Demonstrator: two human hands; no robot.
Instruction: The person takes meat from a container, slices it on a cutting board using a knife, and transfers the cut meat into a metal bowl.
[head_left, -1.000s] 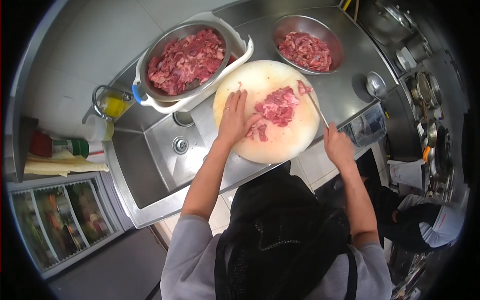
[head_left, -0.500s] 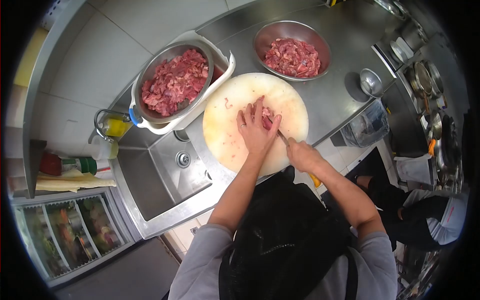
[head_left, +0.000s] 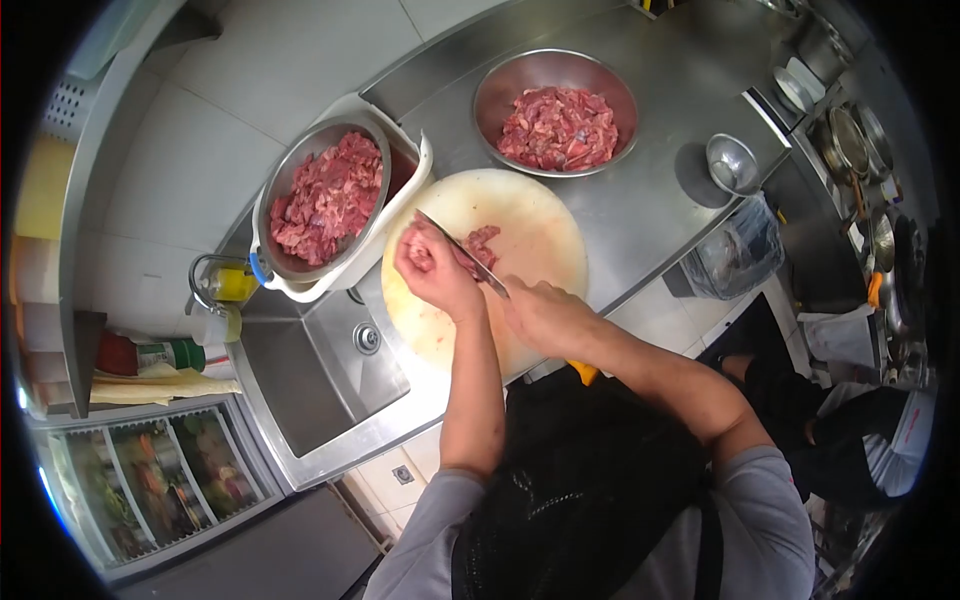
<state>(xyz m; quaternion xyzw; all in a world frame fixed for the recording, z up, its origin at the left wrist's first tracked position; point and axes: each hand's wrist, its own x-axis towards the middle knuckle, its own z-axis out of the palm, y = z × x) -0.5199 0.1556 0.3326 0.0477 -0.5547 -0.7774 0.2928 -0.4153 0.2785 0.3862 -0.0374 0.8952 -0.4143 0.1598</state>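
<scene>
My right hand (head_left: 545, 315) is closed around the handle of a knife (head_left: 462, 250), whose blade points up and left across the round cutting board (head_left: 540, 215). My left hand (head_left: 437, 268) is turned over at the board's left side, its fingers curled in next to the blade. Whatever those fingers hold, if anything, I cannot make out. Just beyond the blade lies a piece of raw meat (head_left: 484, 241), partly covered by the knife. Small scraps of meat are scattered on the board.
A steel bowl of cut meat (head_left: 330, 195) rests in a white tub (head_left: 418, 165) at the left. Another steel bowl (head_left: 622, 100) with meat stands behind the board. A sink (head_left: 310, 390) is at the left, a small bowl (head_left: 732, 163) at the right. Another person (head_left: 860, 430) is at the right.
My left hand has lifted off the meat, moved left and rolled over with its fingers curled. The knife has moved left and now lies across the board in front of the meat.
</scene>
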